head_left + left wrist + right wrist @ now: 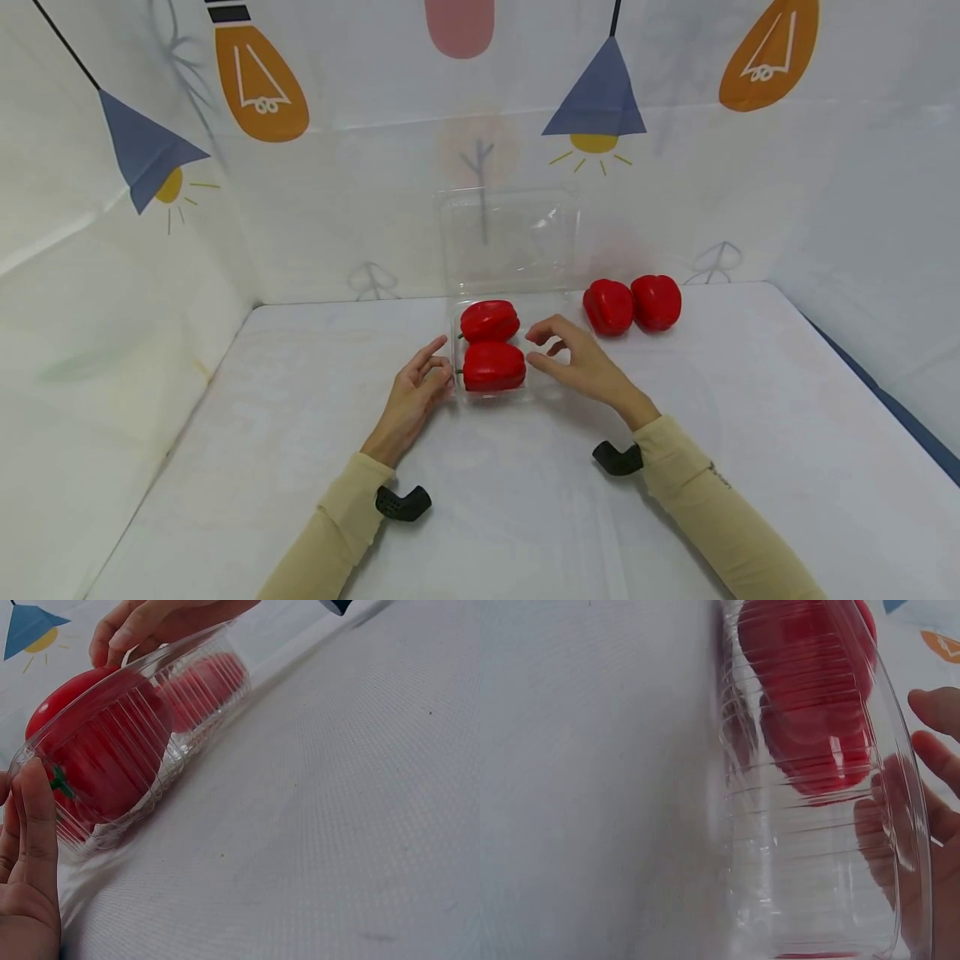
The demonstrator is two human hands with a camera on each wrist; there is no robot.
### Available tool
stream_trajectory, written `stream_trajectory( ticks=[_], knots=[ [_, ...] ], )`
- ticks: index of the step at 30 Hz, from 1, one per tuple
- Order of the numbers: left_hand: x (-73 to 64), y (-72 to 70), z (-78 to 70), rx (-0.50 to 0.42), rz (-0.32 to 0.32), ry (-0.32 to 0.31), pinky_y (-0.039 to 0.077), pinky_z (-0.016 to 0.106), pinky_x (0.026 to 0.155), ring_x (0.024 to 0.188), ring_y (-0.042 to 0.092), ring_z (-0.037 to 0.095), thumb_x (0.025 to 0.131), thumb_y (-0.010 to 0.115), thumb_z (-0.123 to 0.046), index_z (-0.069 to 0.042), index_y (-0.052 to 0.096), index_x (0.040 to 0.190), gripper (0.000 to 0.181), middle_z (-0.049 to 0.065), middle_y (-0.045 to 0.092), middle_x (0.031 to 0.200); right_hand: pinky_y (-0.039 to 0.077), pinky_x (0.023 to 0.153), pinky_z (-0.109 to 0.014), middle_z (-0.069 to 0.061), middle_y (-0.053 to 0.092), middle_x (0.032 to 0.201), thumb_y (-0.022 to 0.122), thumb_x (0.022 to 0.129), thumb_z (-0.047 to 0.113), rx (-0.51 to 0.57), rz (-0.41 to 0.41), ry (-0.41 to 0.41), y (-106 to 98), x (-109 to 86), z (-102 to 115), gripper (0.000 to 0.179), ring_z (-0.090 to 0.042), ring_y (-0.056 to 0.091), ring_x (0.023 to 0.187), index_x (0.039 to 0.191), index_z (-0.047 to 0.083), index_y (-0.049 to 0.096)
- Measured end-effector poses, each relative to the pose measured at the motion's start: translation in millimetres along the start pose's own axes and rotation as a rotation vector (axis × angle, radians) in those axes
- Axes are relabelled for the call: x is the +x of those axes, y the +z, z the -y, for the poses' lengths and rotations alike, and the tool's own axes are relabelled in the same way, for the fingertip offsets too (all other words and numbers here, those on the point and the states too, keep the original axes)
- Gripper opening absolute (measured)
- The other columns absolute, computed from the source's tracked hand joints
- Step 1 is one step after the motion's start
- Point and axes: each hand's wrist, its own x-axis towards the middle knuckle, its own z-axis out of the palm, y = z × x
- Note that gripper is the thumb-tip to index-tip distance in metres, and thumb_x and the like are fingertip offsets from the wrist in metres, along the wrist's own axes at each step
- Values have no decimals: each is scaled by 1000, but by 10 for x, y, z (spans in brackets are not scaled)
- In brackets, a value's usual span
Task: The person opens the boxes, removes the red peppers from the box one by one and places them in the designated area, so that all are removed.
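Observation:
A clear plastic clamshell box (491, 395) stands at the table's back edge with its lid (510, 237) raised. Inside lie two red bell peppers, a far one (489, 321) and a near one (494, 367), green stems pointing left. My left hand (411, 396) is at the box's left side, fingertips touching its rim, as the left wrist view shows. Beside the right rim hovers my right hand (581, 362), thumb and fingers bent and apart, holding nothing. Through the ribbed wall the right wrist view shows a red bell pepper (817, 742) and part of the right hand (930, 825).
Two more red bell peppers, one on the left (608, 307) and one on the right (656, 302), sit side by side right of the box. A white cloth covers the table (510, 500). Behind it hangs a printed white curtain (360, 192).

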Motion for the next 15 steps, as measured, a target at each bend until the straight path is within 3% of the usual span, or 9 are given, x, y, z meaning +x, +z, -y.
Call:
stream_trajectory(
  ticks=[4,9,15],
  knots=[
    [2,-4,2,2,-2,-2,54,17,70,80,54,7,94,55,-5,-16,37,144,54,-1,51,99,50,90,-47,-12,54,123,71,84,23,-7,44,30,30,7,38,45,-32,53,112,123,17,50],
    [3,-4,2,9,-2,-1,54,16,70,80,54,7,94,55,-6,-15,36,145,55,-1,51,99,51,90,-43,-7,52,128,70,84,32,-55,83,6,71,17,65,53,-24,52,114,130,20,47],
    [6,-7,7,2,-1,3,54,16,69,79,54,7,94,53,-4,-15,36,145,54,-1,52,98,51,91,-41,-1,51,128,71,84,31,-78,91,-45,144,35,78,55,-16,51,113,132,20,46]
  ],
)
